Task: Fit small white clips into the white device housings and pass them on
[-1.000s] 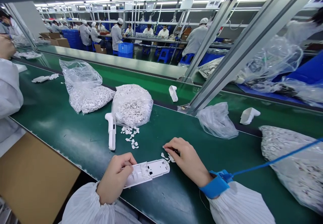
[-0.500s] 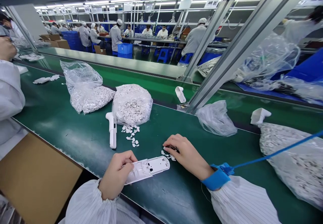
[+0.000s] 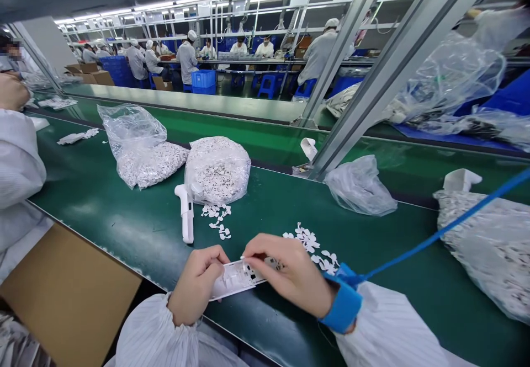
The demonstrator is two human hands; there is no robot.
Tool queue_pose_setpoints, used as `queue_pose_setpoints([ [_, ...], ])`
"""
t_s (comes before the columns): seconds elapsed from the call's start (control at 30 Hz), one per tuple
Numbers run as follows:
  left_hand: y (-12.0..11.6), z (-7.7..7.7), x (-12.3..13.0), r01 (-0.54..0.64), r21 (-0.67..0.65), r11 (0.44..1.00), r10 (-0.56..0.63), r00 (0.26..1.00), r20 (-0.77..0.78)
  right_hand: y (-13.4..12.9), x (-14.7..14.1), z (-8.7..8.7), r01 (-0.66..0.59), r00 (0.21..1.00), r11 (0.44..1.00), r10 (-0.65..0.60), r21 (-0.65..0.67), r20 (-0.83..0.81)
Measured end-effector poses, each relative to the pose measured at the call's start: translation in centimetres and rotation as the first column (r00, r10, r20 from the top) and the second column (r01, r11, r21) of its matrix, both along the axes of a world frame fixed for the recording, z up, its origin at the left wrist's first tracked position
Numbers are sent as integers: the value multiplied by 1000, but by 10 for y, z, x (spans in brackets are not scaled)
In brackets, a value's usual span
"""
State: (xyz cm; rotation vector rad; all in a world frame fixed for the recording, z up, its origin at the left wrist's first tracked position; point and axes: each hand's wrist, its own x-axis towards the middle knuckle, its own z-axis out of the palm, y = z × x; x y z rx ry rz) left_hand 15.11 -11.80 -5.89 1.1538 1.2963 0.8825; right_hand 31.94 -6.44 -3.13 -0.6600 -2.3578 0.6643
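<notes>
My left hand (image 3: 195, 283) grips the near-left end of a long white plastic housing (image 3: 232, 282), its hollow side facing up. Over the housing's right half is my right hand (image 3: 285, 265), thumb and forefinger pinched on a small white piece (image 3: 243, 258) at the housing's upper edge. A blue wrist strap (image 3: 343, 303) circles my right wrist. Small white parts (image 3: 306, 238) lie scattered on the green work surface behind and beside my right hand. More small parts (image 3: 219, 221) lie near a white handle-shaped housing (image 3: 187, 215).
Bags of small parts (image 3: 217, 171) (image 3: 153, 163) stand behind the hands. A crumpled clear bag (image 3: 362, 185) lies by a metal post (image 3: 372, 80). At right is another full bag (image 3: 492, 245); a blue cord (image 3: 447, 226) crosses there. A co-worker's sleeve (image 3: 19, 163) shows at left.
My right hand has moved left from the loose parts to the housing with a small piece in its fingertips. More of the loose parts now show. My left hand keeps its hold.
</notes>
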Motion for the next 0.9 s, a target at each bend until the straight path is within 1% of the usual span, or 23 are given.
queue_pose_setpoints([
  [0.07,0,-1,-1,4,23,1000,-4,1000,-17,-7,-6,-10,-64,998,997,65,45,-22],
  [0.13,-1,-3,-1,6,40,999,-4,999,-34,-9,-7,-15,-116,993,990,117,83,-7],
  [0.2,-1,-3,-2,14,51,999,-12,999,-46,-7,-5,-16,-144,990,984,143,101,15],
  [0.33,0,-1,-1,28,57,998,-24,997,-69,-4,-2,-11,-172,985,980,169,99,38],
  [0.47,0,-1,-2,12,60,998,-8,998,-60,-6,-6,-11,-132,991,987,134,96,-10],
  [0.57,-1,-3,-2,15,56,998,-13,999,-49,-8,-11,-16,-72,993,992,81,107,-85],
  [0.7,-1,-6,-3,19,65,998,-15,998,-61,-10,-17,-26,-35,988,993,51,115,-145],
  [0.8,-1,-5,-4,23,87,996,-17,997,-72,-12,-20,-29,-10,986,994,27,107,-162],
  [0.9,-1,-4,-4,28,108,994,-19,996,-82,-14,-20,-28,-14,989,995,28,100,-142],
])
